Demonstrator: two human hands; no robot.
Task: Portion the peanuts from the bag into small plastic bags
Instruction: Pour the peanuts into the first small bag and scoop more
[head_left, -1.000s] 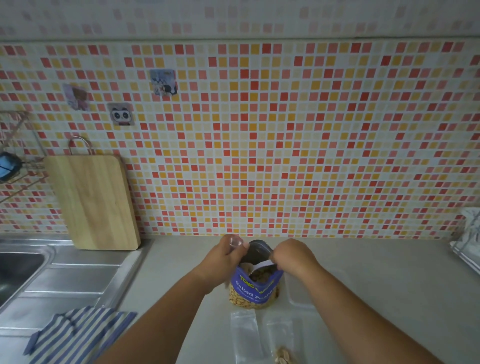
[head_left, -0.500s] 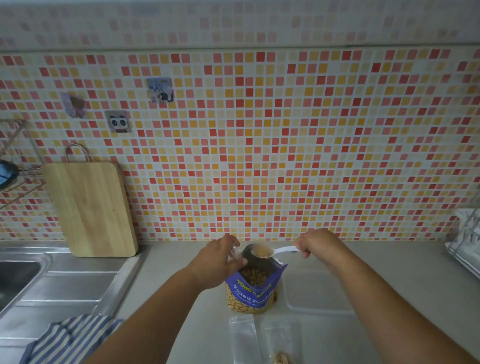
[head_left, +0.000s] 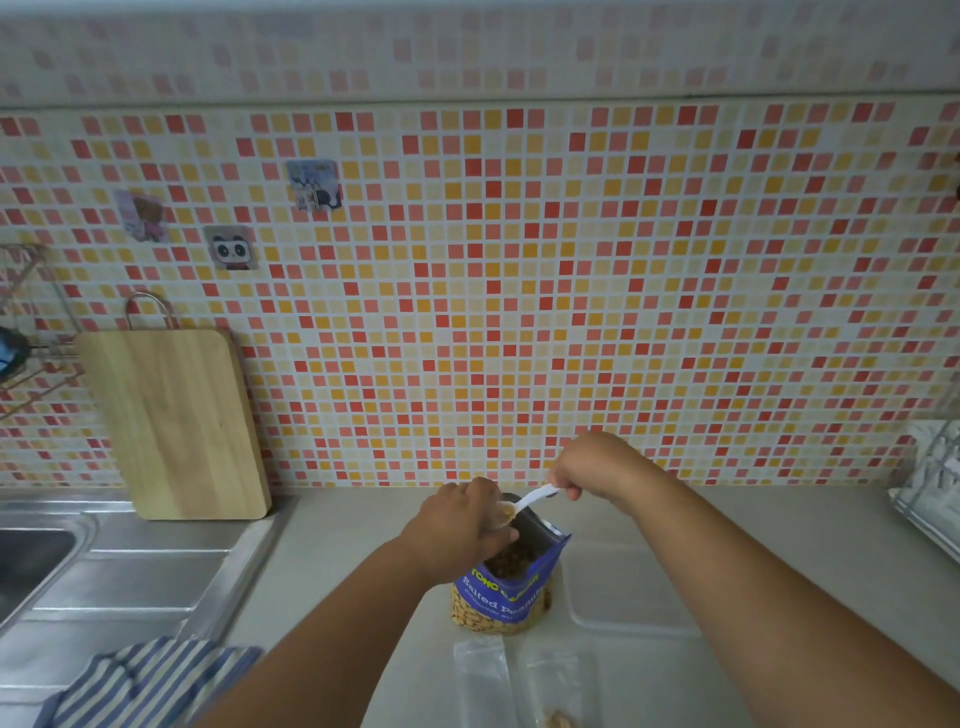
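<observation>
Mosaic tiles in red and orange back a pale counter (head_left: 332, 561), with a wooden board (head_left: 176, 421) leaning by the steel sink (head_left: 31, 561) and a striped cloth (head_left: 140, 680) at the near edge; that is all the head camera gives you, and it is the only view. Your left hand (head_left: 462, 535) is curled at the mouth of the blue peanut bag (head_left: 506, 597), which stands upright on the counter just in front of you; whether it also pinches a small bag there cannot be told. Your right hand (head_left: 597, 467) is closed on the handle of a white spoon (head_left: 524, 503), whose bowl, loaded with peanuts, sits at the bag's rim beside your left fingers (head_left: 488, 540). Keep the spoon level as you carry it; a tilt now would likely scatter nuts on the counter. Two clear small plastic bags (head_left: 480, 675) lie flat nearer you, seemingly unfilled; open one wide before tipping; pour slowly, low over its mouth.
</observation>
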